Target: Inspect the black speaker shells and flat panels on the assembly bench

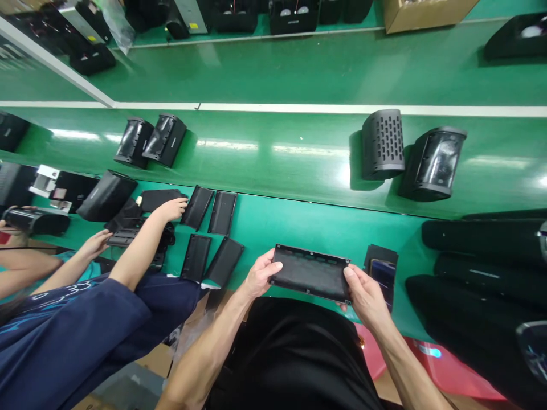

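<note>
A black rectangular plastic panel [314, 273] with a raised rim and small corner posts is held level over the bench edge, close to my body. My left hand [261, 273] pinches its left end, thumb on top. At the opposite end my right hand [363, 287] grips it the same way, fingers underneath. Beside my right hand, a dark phone [383, 276] lies on another flat black piece [379, 251]. Similar black panels [222, 212] lie in a loose group to the left of my left hand.
At my left a co-worker's hands [171, 209] work among black parts. Beyond the bench runs a green conveyor [256, 156] carrying black speaker-like units [433, 162] and one with a perforated face [384, 143]. Large black rounded objects [482, 273] crowd the right side. A cardboard box [421, 16] stands at the back.
</note>
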Tool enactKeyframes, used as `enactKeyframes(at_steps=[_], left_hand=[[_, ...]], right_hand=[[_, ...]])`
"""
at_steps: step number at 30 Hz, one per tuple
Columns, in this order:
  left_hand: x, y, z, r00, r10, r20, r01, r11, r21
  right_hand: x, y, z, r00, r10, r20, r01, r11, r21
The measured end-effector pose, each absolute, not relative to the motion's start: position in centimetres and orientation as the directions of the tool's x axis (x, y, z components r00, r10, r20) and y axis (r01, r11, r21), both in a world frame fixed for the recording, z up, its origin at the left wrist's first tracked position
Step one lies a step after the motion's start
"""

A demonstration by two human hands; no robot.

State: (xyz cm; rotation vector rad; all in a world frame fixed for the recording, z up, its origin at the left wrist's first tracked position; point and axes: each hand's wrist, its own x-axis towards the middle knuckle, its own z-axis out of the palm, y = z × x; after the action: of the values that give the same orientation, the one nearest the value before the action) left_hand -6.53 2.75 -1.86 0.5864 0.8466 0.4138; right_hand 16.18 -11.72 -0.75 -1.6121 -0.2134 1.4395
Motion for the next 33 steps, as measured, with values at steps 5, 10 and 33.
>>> enactKeyframes(at_steps=[5, 10, 33], left_hand=[[-6.5, 2.7, -2.2, 0.591, 0.572, -0.569, -0.106, 0.754, 0.648], [-6.7, 2.5, -2.5, 0.584, 0.572, -0.577, -0.113, 0.761, 0.639], [-3.9, 4.1, -3.3, 0.711, 0.591, -0.382, -0.344, 0.766, 0.543]], right_hand=[[16.1, -11.4, -0.3, 0.306, 0.672, -0.675, -0.396, -0.555, -0.732], [15.9, -11.4, -0.3, 0.320, 0.670, -0.670, -0.393, -0.550, -0.737], [32.7, -1.6, -0.1, 0.928, 0.340, -0.153, 0.097, -0.618, -0.780]])
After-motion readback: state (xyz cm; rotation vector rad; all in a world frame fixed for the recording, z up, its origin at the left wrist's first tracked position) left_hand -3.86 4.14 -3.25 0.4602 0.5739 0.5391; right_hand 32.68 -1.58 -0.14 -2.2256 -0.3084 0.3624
